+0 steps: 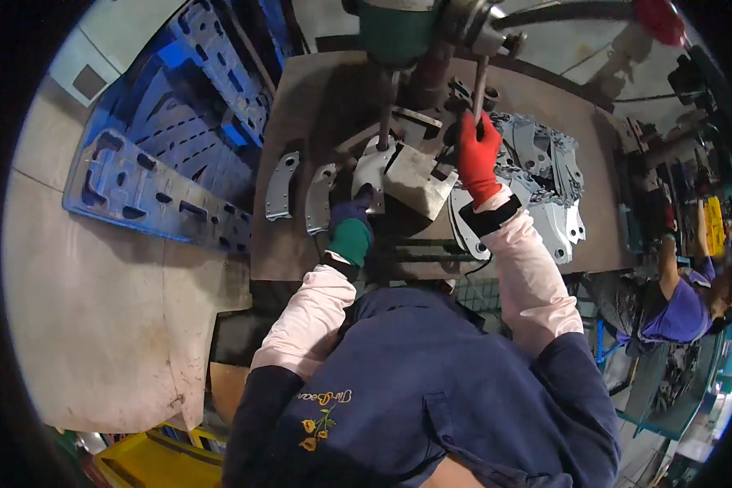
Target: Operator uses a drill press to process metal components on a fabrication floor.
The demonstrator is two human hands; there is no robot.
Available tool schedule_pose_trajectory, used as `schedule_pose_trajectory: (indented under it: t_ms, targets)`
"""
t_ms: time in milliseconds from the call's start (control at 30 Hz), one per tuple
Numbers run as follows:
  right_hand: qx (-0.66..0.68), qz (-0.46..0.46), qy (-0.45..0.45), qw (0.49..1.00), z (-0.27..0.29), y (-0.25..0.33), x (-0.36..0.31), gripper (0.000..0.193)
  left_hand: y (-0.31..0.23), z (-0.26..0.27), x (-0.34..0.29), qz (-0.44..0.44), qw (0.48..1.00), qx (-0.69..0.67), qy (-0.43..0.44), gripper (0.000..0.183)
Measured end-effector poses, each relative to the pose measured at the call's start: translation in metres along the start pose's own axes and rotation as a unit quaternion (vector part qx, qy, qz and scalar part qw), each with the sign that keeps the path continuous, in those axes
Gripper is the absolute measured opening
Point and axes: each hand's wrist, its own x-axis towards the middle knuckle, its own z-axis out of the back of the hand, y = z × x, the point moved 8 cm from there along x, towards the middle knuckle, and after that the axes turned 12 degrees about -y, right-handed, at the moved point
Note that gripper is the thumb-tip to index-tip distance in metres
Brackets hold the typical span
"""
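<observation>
A green drill press [398, 32] stands at the far side of the work table, its spindle [388, 110] reaching down to a grey curved metal plate [369, 172]. My left hand [351, 215], in a dark and green glove, grips the near end of that plate. A pale steel block [419, 183] sits against the plate's right side. My right hand [478, 154], in a red glove, is closed around the press's feed lever [481, 85]. Left of my left hand lie two similar curved plates [283, 187], [320, 195] with holes.
Grey metal parts [537, 159] are heaped on the table [606, 220] to the right. Blue plastic pallets [159, 191] stand at the left. At the far right, a person in purple [679, 309] works near a yellow object [714, 226]. A yellow bin [154, 459] is at lower left.
</observation>
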Motion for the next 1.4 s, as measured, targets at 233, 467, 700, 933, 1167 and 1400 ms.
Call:
schedule_pose_trajectory:
  t_ms: [233, 467, 700, 933, 1167, 1400]
  targets:
    - [-0.055, 0.106, -0.022, 0.993, 0.003, -0.017, 0.020, 0.024, 0.035, -0.017, 0.010, 0.121, 0.988, -0.095, 0.033, 0.043]
    - [-0.095, 0.208, -0.017, 0.973, 0.004, 0.002, 0.022, 0.026, 0.017, -0.009, 0.006, 0.061, 0.955, -0.290, 0.001, 0.052]
    - [-0.118, 0.236, -0.015, 0.964, 0.002, -0.001, 0.028, 0.026, 0.073, -0.028, 0.020, 0.123, 0.977, -0.160, 0.075, 0.062]
    - [-0.195, 0.275, -0.014, 0.941, 0.001, -0.013, 0.049, 0.031, 0.031, -0.020, 0.012, 0.058, 0.980, -0.187, 0.047, 0.051]
    - [-0.217, 0.293, -0.018, 0.931, -0.002, -0.018, 0.079, 0.027, 0.030, -0.016, 0.000, 0.211, 0.930, -0.302, 0.002, 0.044]
    - [-0.238, 0.339, 0.016, 0.910, 0.002, -0.023, 0.131, 0.049, 0.011, -0.008, -0.010, 0.165, 0.945, -0.281, 0.028, 0.054]
